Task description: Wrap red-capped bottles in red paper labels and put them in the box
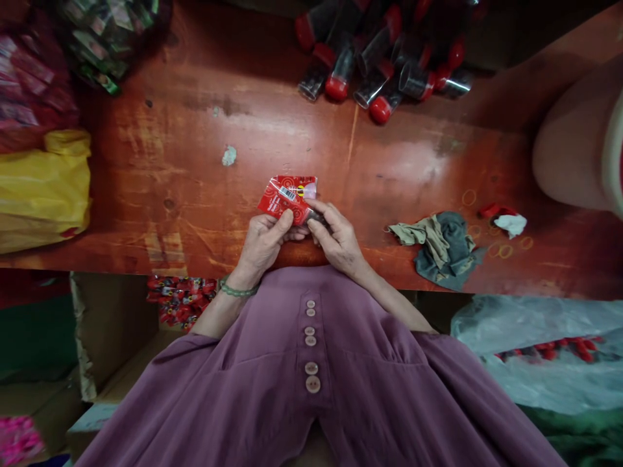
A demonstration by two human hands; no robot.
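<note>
Both hands meet over the front part of the table, around a red printed card (285, 200) with a barcode label and white lettering. My left hand (265, 240) is closed on the card's lower left, its thumb lying on top. On the other side, my right hand (338, 237) pinches the lower right of the card, together with a small dark piece beneath the fingers. Much of that dark piece is hidden, and I cannot tell what it is. A green bead bracelet (238, 292) circles the left wrist.
Clear tubes with red caps (341, 71) lie heaped at the back. At right are grey-green rags (448, 246), rubber bands (506, 251) and a pale bucket (574, 143). A yellow bag (43, 191) sits left. Below the table edge, a cardboard box (114, 331) holds red packets (178, 301).
</note>
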